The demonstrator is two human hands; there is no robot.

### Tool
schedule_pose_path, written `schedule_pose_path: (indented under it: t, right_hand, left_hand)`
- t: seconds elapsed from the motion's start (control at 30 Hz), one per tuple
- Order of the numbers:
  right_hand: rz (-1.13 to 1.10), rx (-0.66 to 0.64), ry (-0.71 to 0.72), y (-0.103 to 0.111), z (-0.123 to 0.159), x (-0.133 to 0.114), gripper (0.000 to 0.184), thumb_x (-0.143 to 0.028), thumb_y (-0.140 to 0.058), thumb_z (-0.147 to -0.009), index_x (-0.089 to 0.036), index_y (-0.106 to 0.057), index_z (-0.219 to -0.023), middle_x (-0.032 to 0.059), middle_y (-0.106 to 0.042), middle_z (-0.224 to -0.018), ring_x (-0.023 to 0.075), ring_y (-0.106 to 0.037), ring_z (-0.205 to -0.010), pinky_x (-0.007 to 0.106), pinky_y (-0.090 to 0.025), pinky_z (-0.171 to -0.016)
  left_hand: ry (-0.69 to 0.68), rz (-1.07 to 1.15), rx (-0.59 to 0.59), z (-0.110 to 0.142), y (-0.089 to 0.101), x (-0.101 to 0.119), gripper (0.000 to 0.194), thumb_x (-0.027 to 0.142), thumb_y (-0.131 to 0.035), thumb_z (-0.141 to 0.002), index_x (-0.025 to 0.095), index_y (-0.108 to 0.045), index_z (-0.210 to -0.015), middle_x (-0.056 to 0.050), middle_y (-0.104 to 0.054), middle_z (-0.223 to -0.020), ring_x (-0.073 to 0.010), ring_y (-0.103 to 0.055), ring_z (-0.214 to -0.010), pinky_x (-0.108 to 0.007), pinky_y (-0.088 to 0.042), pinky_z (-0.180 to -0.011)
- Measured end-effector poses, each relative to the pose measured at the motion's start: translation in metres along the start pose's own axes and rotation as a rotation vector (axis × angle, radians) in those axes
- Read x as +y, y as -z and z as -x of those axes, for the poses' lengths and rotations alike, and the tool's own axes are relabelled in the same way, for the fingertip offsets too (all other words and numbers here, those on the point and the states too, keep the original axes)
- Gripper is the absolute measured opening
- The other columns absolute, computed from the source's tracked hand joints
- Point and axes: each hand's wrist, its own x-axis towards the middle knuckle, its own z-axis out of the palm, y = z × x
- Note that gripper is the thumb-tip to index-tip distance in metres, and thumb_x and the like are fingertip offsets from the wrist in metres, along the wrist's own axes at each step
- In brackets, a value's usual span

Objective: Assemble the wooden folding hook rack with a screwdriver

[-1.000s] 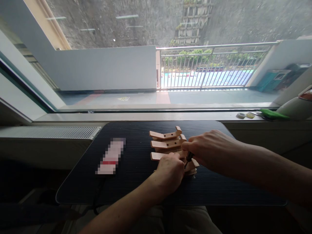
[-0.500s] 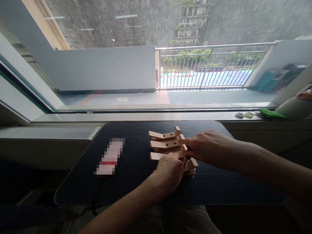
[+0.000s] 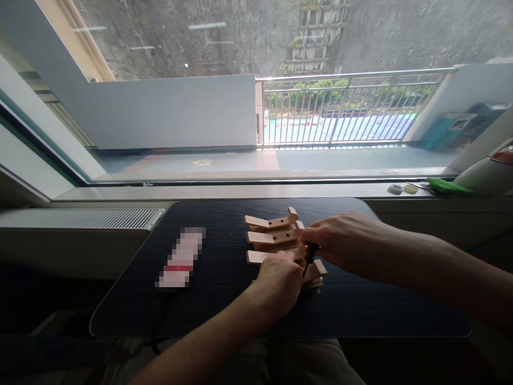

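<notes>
A light wooden rack with several curved hooks (image 3: 276,237) lies on the black table (image 3: 216,315), dark screw heads showing in its far hooks. My left hand (image 3: 278,283) is closed over the near part of the rack, gripping it and covering some of the hooks. In my right hand (image 3: 331,235) is a dark-handled screwdriver (image 3: 310,254), held tilted with its thin shaft pointing down at the nearest hook (image 3: 316,272). The exact spot where its tip meets the wood is hidden beside my left hand.
A pixelated pink-and-red item (image 3: 182,259) lies at the table's left. On the window sill (image 3: 248,191) rest two small tape rolls (image 3: 395,189) and a green cloth-like thing (image 3: 449,187). A radiator (image 3: 80,219) stands left of the table.
My right hand has shifted slightly and turned, showing more of the screwdriver's handle. My left hand and the wooden rack stay in place.
</notes>
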Motion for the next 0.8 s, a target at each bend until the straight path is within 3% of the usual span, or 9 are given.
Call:
schedule_pose_path:
  t: [0.4,0.57,0.7,0.8]
  right_hand:
    - [0.039,0.064,-0.087,-0.012,-0.003,0.002,0.023,-0.033,-0.049,-0.085,-0.02,-0.067,-0.092,0.0046,-0.068,-0.071,0.0185,-0.063,-0.061,0.026,-0.023,-0.048]
    - [-0.002,0.103,-0.024,-0.006,0.002,0.001,0.018,-0.024,-0.05,-0.081,-0.023,-0.066,-0.088,0.0018,-0.067,-0.075,0.0157,-0.061,-0.063,0.025,-0.024,-0.05]
    - [-0.029,0.001,-0.003,-0.002,0.004,0.001,0.017,-0.011,-0.052,-0.073,-0.022,-0.065,-0.076,0.0,-0.067,-0.074,0.0148,-0.061,-0.066,0.024,-0.026,-0.052]
    - [-0.026,-0.017,0.01,-0.006,0.001,0.003,0.017,-0.01,-0.052,-0.074,-0.021,-0.065,-0.078,0.0009,-0.067,-0.075,0.0147,-0.062,-0.068,0.024,-0.028,-0.054]
  left_hand:
    - [-0.019,-0.02,0.016,0.0,0.0,-0.001,0.02,0.025,-0.047,-0.084,0.016,-0.063,-0.091,-0.009,-0.063,-0.099,-0.0204,-0.058,-0.083,-0.03,-0.046,-0.077]
    - [0.022,0.007,-0.009,0.001,0.004,0.002,0.02,0.026,-0.047,-0.085,0.015,-0.064,-0.091,-0.009,-0.063,-0.101,-0.0205,-0.058,-0.088,-0.03,-0.045,-0.081]
    - [0.032,0.023,-0.011,0.002,0.005,0.005,0.022,0.027,-0.047,-0.086,0.017,-0.063,-0.096,-0.009,-0.062,-0.103,-0.0221,-0.057,-0.094,-0.031,-0.044,-0.085]
    - [0.025,0.011,0.008,0.003,0.004,0.006,0.021,0.024,-0.046,-0.086,0.017,-0.062,-0.098,-0.009,-0.061,-0.103,-0.0217,-0.056,-0.094,-0.032,-0.044,-0.085]
